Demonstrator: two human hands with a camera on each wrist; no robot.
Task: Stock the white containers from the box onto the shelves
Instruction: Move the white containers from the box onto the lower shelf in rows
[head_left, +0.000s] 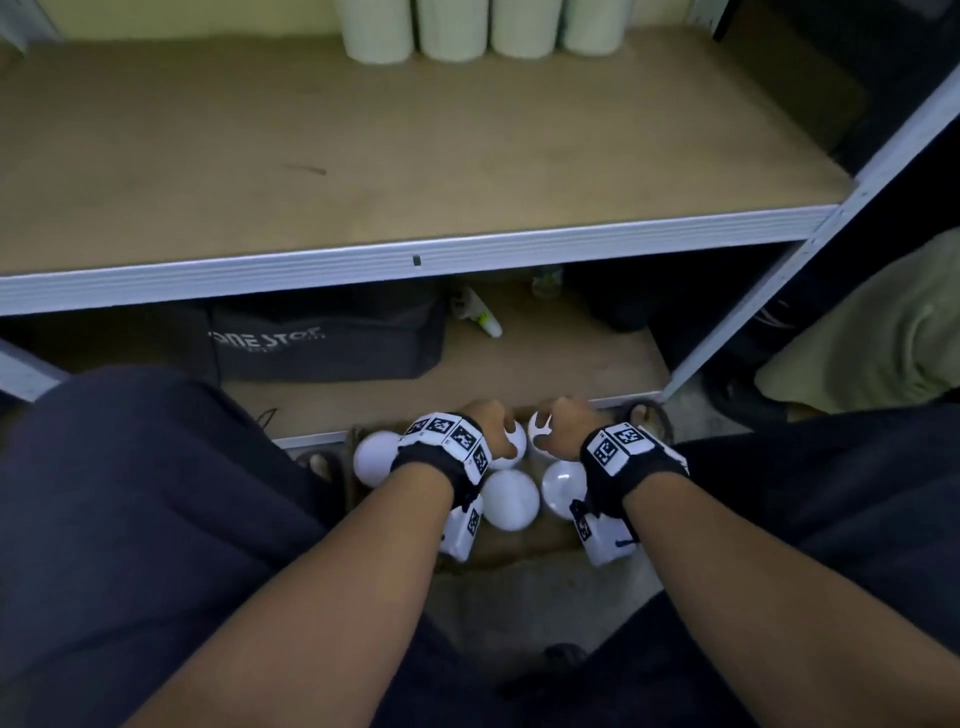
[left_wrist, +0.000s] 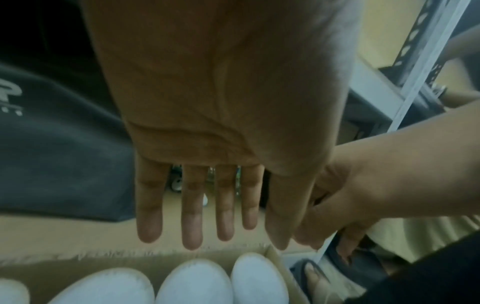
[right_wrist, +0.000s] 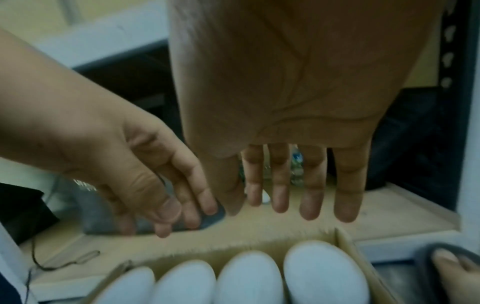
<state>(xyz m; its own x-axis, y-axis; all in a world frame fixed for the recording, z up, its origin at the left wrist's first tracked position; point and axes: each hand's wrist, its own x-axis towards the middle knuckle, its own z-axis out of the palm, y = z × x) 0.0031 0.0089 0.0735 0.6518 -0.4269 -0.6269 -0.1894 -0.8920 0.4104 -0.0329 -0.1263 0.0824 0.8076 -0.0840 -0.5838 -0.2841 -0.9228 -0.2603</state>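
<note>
The person is reaching into the cardboard box (right_wrist: 345, 242) at six o'clock; left hand (left_wrist: 221, 144) and right hand (right_wrist: 298, 127) are hovering with fingers spread, holding nothing; white containers (right_wrist: 324, 271) are standing inside, untouched; grasping one each seems next.

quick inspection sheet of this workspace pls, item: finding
surface: brown shelf, mostly bare
job's things: white containers in the cardboard box on the floor; four more at the shelf's back
clutter: dark bag and a bottle on the lower shelf
grippers: left hand and right hand over the box, fingers straight, holding nothing
cables: thin black cord on the lower shelf
surroundings: white metal upright, sandalled foot
</note>
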